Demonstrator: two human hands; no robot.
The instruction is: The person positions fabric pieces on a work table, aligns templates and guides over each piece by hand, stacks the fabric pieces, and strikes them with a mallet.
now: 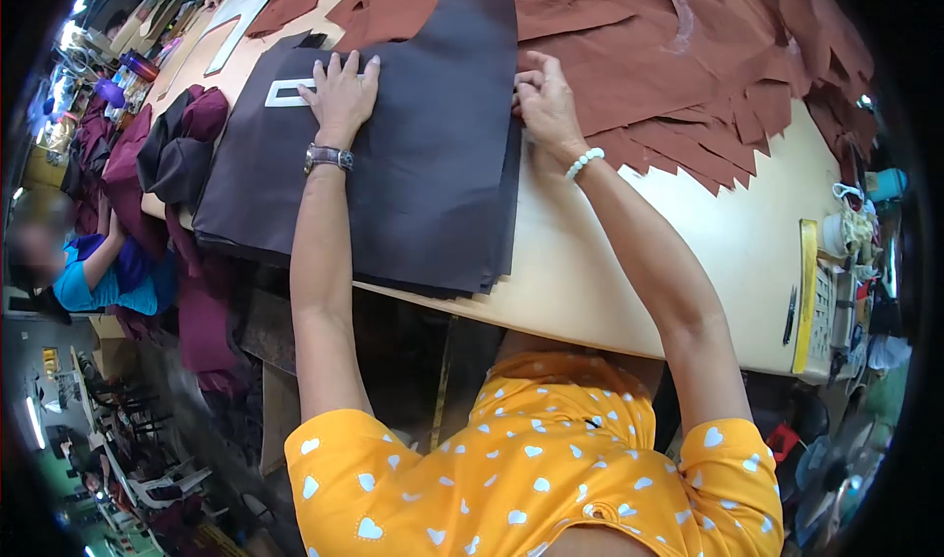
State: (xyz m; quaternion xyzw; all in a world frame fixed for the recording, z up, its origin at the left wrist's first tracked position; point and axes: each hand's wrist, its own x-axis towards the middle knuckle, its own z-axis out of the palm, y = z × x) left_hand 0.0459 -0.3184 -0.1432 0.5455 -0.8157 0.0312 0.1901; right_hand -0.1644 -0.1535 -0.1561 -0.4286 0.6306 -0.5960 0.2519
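Observation:
A stack of dark grey fabric panels (423, 183) lies on the table in front of me, its lower edge reaching past the table's front edge. My left hand (342, 93) rests flat on top of it with fingers spread. Its thumb side touches a white rectangular frame template (286, 93), which the hand partly covers. At the right edge of the stack is my right hand (551, 107), its fingers curled against the fabric edge in what looks like a pinch. The fingertips are partly hidden there.
Rust-brown cut fabric pieces (629, 75) spread over the far and right table (600, 252). Maroon fabric (206, 311) hangs at the left, beside a person in a blue top (128, 272). A yellow ruler (806, 292) and dark scissors-like tool (790, 316) lie at right.

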